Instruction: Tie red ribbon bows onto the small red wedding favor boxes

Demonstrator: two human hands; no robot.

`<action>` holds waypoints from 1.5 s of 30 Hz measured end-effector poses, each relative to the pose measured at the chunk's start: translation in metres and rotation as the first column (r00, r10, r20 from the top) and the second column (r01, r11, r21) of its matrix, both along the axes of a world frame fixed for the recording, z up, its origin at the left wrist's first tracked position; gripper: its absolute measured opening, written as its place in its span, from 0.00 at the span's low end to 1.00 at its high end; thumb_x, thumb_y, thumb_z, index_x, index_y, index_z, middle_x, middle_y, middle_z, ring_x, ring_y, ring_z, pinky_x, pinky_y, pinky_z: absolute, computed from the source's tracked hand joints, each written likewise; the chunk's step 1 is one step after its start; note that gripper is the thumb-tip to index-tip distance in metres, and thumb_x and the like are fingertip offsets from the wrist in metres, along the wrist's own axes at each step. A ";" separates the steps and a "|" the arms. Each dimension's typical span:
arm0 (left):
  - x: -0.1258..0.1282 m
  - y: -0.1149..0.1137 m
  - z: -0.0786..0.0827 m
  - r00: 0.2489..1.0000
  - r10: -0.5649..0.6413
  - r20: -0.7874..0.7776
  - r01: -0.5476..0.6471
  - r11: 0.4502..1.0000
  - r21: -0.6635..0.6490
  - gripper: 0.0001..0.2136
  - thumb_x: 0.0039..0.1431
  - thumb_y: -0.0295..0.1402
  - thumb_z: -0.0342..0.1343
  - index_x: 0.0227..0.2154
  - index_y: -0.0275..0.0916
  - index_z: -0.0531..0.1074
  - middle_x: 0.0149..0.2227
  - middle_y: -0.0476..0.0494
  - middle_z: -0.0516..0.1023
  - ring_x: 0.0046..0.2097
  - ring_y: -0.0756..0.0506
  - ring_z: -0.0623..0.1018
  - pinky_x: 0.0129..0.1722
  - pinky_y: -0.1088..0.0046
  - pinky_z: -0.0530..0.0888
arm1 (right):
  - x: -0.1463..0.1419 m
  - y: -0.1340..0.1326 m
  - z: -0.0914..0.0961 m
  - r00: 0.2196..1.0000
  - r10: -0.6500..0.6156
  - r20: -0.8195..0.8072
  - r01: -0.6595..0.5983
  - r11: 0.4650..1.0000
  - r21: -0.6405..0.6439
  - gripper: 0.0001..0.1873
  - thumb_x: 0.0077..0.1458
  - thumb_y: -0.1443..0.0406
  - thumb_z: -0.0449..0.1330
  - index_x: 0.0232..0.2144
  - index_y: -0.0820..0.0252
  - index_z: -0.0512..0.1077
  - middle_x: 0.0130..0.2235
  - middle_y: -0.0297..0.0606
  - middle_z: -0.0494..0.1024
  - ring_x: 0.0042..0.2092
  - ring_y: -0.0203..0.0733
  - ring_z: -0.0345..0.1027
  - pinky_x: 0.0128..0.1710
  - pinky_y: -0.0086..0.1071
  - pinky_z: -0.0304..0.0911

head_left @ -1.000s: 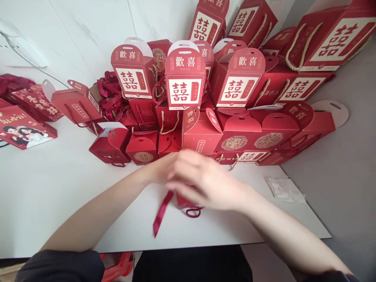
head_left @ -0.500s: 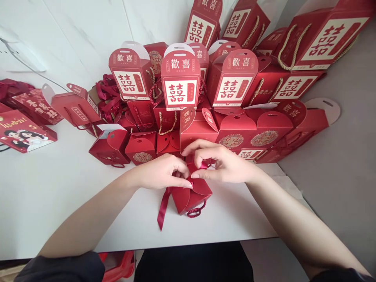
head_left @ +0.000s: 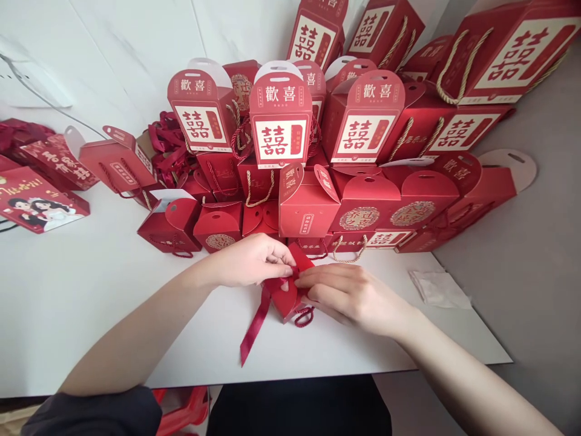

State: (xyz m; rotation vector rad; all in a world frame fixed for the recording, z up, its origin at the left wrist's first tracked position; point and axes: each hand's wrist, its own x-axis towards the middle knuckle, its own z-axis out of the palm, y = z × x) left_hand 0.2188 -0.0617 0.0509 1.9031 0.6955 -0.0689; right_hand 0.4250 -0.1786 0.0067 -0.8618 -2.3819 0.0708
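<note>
A small red gift box (head_left: 285, 304) with a folded top and a twisted cord handle (head_left: 304, 317) sits on the table between my hands. A dark red satin ribbon (head_left: 255, 327) crosses its top, one tail lying on the table to the left. My left hand (head_left: 258, 261) pinches the ribbon between thumb and fingers over the top of the box. From the right, my right hand (head_left: 349, 293) has its fingertips closed at the ribbon on the box top. Its thumb is hidden, and the ribbon between the hands is partly covered.
Red gift boxes, among them a front one (head_left: 308, 203), are stacked several high along the wall. A heap of ribbons (head_left: 169, 148) lies behind at the left. A box with a printed couple (head_left: 43, 203) stands far left. A pale packet (head_left: 440, 289) lies at the right.
My right hand has come down and nearer, from above the box to its right side, its fingers now at the ribbon. My left hand has shifted slightly; the ribbon tail swung a little left.
</note>
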 end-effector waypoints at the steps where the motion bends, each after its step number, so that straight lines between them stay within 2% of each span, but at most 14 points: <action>1: 0.001 0.000 -0.002 0.999 0.028 -0.019 -0.028 1.000 -0.009 0.09 0.60 0.36 0.55 0.37 0.37 0.77 0.30 0.46 0.81 0.20 0.54 0.73 0.21 0.79 0.66 | 0.000 0.001 -0.003 1.000 -0.006 -0.008 0.006 1.000 0.000 0.07 0.64 0.73 0.53 0.36 0.62 0.70 0.45 0.46 0.80 0.48 0.45 0.74 0.46 0.38 0.72; 6: 0.007 -0.001 -0.012 0.990 0.143 -0.013 -0.144 0.979 -0.145 0.08 0.57 0.33 0.57 0.37 0.34 0.73 0.26 0.44 0.80 0.24 0.49 0.79 0.22 0.77 0.72 | 0.001 0.005 -0.012 0.996 -0.016 -0.084 0.012 0.998 -0.055 0.05 0.65 0.70 0.54 0.36 0.61 0.69 0.43 0.46 0.80 0.45 0.44 0.75 0.43 0.38 0.73; 11: 0.009 -0.004 -0.014 0.992 0.123 0.035 -0.116 0.982 -0.150 0.09 0.55 0.35 0.61 0.34 0.33 0.75 0.24 0.44 0.79 0.27 0.48 0.80 0.27 0.74 0.76 | 0.002 0.005 -0.018 0.991 -0.011 -0.134 0.000 0.996 -0.087 0.02 0.64 0.70 0.56 0.38 0.61 0.69 0.44 0.46 0.79 0.46 0.44 0.74 0.45 0.38 0.71; 14: 0.009 -0.008 -0.012 0.989 0.141 0.034 -0.140 0.990 -0.026 0.08 0.55 0.34 0.61 0.33 0.34 0.76 0.23 0.45 0.79 0.26 0.48 0.79 0.27 0.75 0.74 | 0.003 0.004 -0.016 0.988 -0.011 -0.155 -0.014 0.988 -0.156 0.02 0.64 0.69 0.56 0.39 0.60 0.69 0.43 0.45 0.78 0.46 0.44 0.73 0.45 0.39 0.71; 18: 0.007 -0.017 -0.007 0.997 -0.006 0.072 -0.020 0.931 0.365 0.03 0.52 0.29 0.60 0.30 0.36 0.77 0.22 0.51 0.76 0.23 0.52 0.75 0.24 0.79 0.69 | 0.006 0.008 -0.004 0.948 -0.110 -0.297 0.034 0.968 -0.249 0.05 0.63 0.65 0.57 0.41 0.59 0.69 0.45 0.45 0.76 0.48 0.45 0.71 0.47 0.39 0.69; 20: 0.006 -0.021 -0.008 0.985 -0.135 0.106 0.036 0.767 0.641 0.02 0.53 0.26 0.58 0.28 0.36 0.75 0.23 0.52 0.75 0.23 0.53 0.73 0.23 0.78 0.67 | 0.006 0.015 0.002 0.926 -0.200 -0.321 0.103 0.950 -0.295 0.07 0.66 0.67 0.53 0.45 0.58 0.69 0.48 0.46 0.75 0.50 0.44 0.70 0.49 0.39 0.68; 22: 0.005 -0.023 -0.014 0.961 -0.247 0.124 0.001 0.453 0.891 0.05 0.56 0.25 0.54 0.27 0.36 0.73 0.24 0.51 0.75 0.23 0.53 0.71 0.23 0.76 0.64 | 0.006 0.022 0.005 0.940 -0.204 -0.273 0.107 0.937 -0.332 0.11 0.66 0.69 0.51 0.47 0.57 0.70 0.46 0.43 0.77 0.48 0.43 0.71 0.48 0.38 0.68; 24: 0.005 -0.022 -0.024 0.941 -0.310 0.139 -0.097 0.147 0.984 0.08 0.59 0.24 0.51 0.25 0.37 0.70 0.21 0.52 0.71 0.22 0.52 0.69 0.21 0.74 0.62 | 0.005 0.029 0.007 0.960 -0.149 -0.236 0.063 0.939 -0.338 0.12 0.66 0.70 0.51 0.46 0.57 0.72 0.42 0.40 0.78 0.44 0.41 0.72 0.45 0.36 0.69; 25: 0.005 -0.021 -0.029 0.932 -0.329 0.151 -0.142 0.052 0.989 0.09 0.60 0.24 0.51 0.25 0.37 0.69 0.20 0.53 0.69 0.21 0.52 0.68 0.20 0.73 0.61 | 0.005 0.031 0.007 0.962 -0.132 -0.238 0.045 0.940 -0.340 0.12 0.65 0.70 0.52 0.44 0.57 0.74 0.41 0.39 0.79 0.42 0.41 0.72 0.44 0.36 0.69; 27: 0.005 -0.018 -0.037 0.918 -0.356 0.177 -0.200 -0.027 0.980 0.10 0.60 0.23 0.51 0.24 0.38 0.67 0.18 0.55 0.65 0.20 0.53 0.66 0.20 0.72 0.60 | 0.006 0.034 0.006 0.951 -0.146 -0.272 0.039 0.931 -0.364 0.12 0.64 0.71 0.52 0.42 0.58 0.75 0.40 0.39 0.79 0.42 0.40 0.73 0.43 0.34 0.69; 32: 0.006 -0.011 -0.047 0.899 -0.395 0.190 -0.230 -0.057 0.971 0.10 0.60 0.24 0.53 0.23 0.39 0.66 0.18 0.56 0.64 0.20 0.54 0.65 0.19 0.73 0.62 | 0.010 0.035 -0.002 0.929 -0.202 -0.310 0.043 0.891 -0.452 0.09 0.62 0.70 0.57 0.40 0.57 0.76 0.38 0.38 0.79 0.38 0.38 0.73 0.40 0.32 0.68; 35: 0.006 -0.009 -0.049 0.896 -0.410 0.169 -0.207 -0.050 0.977 0.10 0.60 0.25 0.53 0.24 0.40 0.67 0.19 0.55 0.66 0.20 0.54 0.67 0.21 0.74 0.64 | 0.008 0.034 -0.010 0.923 -0.217 -0.317 0.075 0.912 -0.403 0.06 0.60 0.70 0.57 0.38 0.59 0.74 0.35 0.37 0.76 0.32 0.36 0.69 0.33 0.31 0.67; 39: 0.007 -0.007 -0.055 0.900 -0.372 0.228 -0.216 0.075 0.974 0.08 0.60 0.25 0.53 0.26 0.41 0.69 0.20 0.54 0.69 0.22 0.53 0.71 0.23 0.76 0.68 | 0.003 0.032 -0.020 0.879 -0.219 -0.425 0.111 0.958 -0.264 0.07 0.56 0.73 0.55 0.38 0.59 0.67 0.37 0.39 0.74 0.34 0.37 0.68 0.34 0.31 0.66; 45: 0.005 -0.003 -0.058 0.886 -0.378 0.269 -0.200 0.213 0.956 0.05 0.60 0.27 0.54 0.30 0.42 0.71 0.22 0.53 0.72 0.23 0.53 0.74 0.24 0.77 0.71 | 0.006 0.030 -0.019 0.875 -0.205 -0.438 0.024 0.923 -0.385 0.12 0.54 0.74 0.56 0.40 0.58 0.67 0.37 0.37 0.74 0.38 0.39 0.68 0.39 0.33 0.66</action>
